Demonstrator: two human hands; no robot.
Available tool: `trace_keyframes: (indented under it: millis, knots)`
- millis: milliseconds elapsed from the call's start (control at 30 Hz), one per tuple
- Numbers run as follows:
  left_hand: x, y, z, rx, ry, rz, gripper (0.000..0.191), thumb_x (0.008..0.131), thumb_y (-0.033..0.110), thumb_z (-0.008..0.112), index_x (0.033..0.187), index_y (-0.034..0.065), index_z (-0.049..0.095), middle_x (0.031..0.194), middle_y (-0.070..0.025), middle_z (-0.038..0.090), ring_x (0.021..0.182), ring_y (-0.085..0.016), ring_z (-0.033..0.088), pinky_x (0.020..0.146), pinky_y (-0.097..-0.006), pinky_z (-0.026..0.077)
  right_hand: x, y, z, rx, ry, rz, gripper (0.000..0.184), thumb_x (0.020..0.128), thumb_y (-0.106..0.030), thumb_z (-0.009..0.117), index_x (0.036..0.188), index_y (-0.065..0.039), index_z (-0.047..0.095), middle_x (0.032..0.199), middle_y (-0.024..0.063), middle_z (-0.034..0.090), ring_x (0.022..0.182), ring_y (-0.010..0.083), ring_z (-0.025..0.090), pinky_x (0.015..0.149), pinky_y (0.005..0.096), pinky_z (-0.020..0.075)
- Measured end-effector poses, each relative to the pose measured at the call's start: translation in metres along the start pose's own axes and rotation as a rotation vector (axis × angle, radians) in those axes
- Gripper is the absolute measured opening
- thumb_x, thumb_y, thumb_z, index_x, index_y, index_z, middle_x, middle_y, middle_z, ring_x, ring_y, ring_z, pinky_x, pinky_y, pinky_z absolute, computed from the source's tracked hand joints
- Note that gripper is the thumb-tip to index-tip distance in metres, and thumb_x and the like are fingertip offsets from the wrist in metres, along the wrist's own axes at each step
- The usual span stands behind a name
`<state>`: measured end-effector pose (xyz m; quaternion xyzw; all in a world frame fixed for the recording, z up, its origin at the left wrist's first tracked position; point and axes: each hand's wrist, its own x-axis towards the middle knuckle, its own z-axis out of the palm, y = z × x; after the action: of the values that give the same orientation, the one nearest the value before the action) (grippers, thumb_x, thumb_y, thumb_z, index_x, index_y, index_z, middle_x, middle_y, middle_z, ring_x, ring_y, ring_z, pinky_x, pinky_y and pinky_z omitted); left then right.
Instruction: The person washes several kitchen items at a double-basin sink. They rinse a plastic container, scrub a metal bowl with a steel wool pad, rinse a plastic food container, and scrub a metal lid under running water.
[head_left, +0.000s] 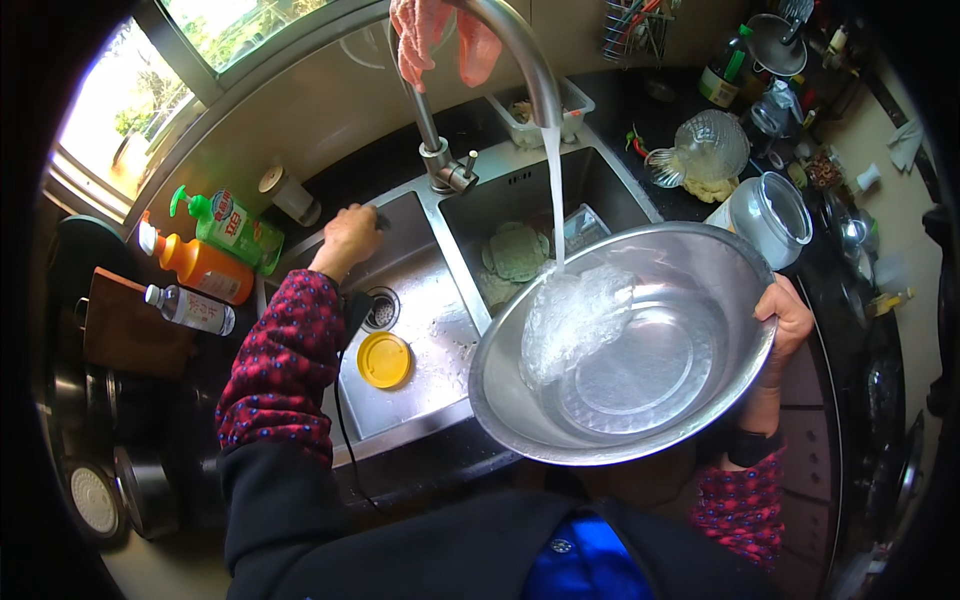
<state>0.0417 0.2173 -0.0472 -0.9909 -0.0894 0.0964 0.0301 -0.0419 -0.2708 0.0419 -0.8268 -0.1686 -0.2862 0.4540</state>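
My right hand grips the rim of a large stainless steel basin, which tilts over the sink's front edge. Water from the gooseneck faucet pours into the basin and splashes on its left inner wall. At the back of the left sink bowl, my left hand has its fingers curled over a small dark thing, mostly hidden; whether it holds it I cannot tell. A yellow lid lies near the drain of that bowl. In the right sink bowl are a pale green object and a clear container.
Soap bottles, an orange pump bottle and a clear plastic bottle stand at left. Pink rubber gloves hang by the faucet. A plastic basket sits behind the sink, and a glass jar is beside the basin.
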Motion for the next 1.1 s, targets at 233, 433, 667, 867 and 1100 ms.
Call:
trace_keyframes:
  millis: [233, 433, 667, 867, 1100]
  knots:
    - [0.047, 0.002, 0.009, -0.255, 0.588, 0.014, 0.047, 0.077, 0.026, 0.062, 0.117, 0.0068, 0.049, 0.122, -0.0149, 0.048, 0.113, -0.032, 0.045, 0.086, -0.0445, 0.043, 0.002, -0.007, 0.002, -0.098, 0.006, -0.004, 0.028, 0.071, -0.002, 0.062, 0.054, -0.002, 0.039, 0.068, 0.0055, 0.052, 0.060, 0.0094, 0.048, 0.053, 0.0191, 0.0356]
    - [0.034, 0.092, -0.009, -0.854, 0.611, 0.643, 0.020, 0.082, 0.012, 0.054, 0.100, 0.0032, 0.057, 0.091, -0.0141, 0.060, 0.075, -0.027, 0.061, 0.067, -0.0341, 0.048, -0.040, 0.014, 0.027, 0.216, 0.203, 0.119, 0.025, 0.074, 0.005, 0.056, 0.055, -0.003, 0.042, 0.085, 0.0139, 0.062, 0.073, 0.0142, 0.058, 0.063, 0.0240, 0.0483]
    - [0.063, 0.113, -0.030, -1.031, 0.033, 0.372, 0.023, 0.091, 0.023, 0.045, 0.090, 0.0019, 0.055, 0.074, -0.0032, 0.056, 0.057, -0.011, 0.054, 0.054, -0.0250, 0.046, -0.089, 0.049, 0.041, 0.176, 0.242, 0.182, 0.024, 0.075, 0.002, 0.058, 0.055, -0.003, 0.044, 0.086, 0.0121, 0.060, 0.072, 0.0146, 0.057, 0.060, 0.0225, 0.0456]
    - [0.075, 0.113, -0.011, -0.979, 0.065, 0.416, 0.025, 0.094, 0.025, 0.042, 0.091, 0.0038, 0.054, 0.074, -0.0038, 0.054, 0.058, -0.012, 0.052, 0.054, -0.0268, 0.044, -0.125, 0.069, 0.042, -0.084, 0.117, 0.223, 0.020, 0.062, 0.006, 0.061, 0.057, -0.001, 0.043, 0.079, 0.0104, 0.052, 0.066, 0.0174, 0.054, 0.056, 0.0222, 0.0411]
    - [0.035, 0.077, 0.000, -0.916, 0.119, 0.180, 0.035, 0.089, 0.028, 0.051, 0.107, -0.0014, 0.057, 0.091, -0.0169, 0.061, 0.078, -0.018, 0.061, 0.061, -0.0333, 0.050, -0.131, 0.065, 0.034, -0.175, -0.007, 0.185, 0.018, 0.064, 0.001, 0.063, 0.060, -0.004, 0.047, 0.079, 0.0114, 0.051, 0.068, 0.0227, 0.056, 0.057, 0.0263, 0.0440]
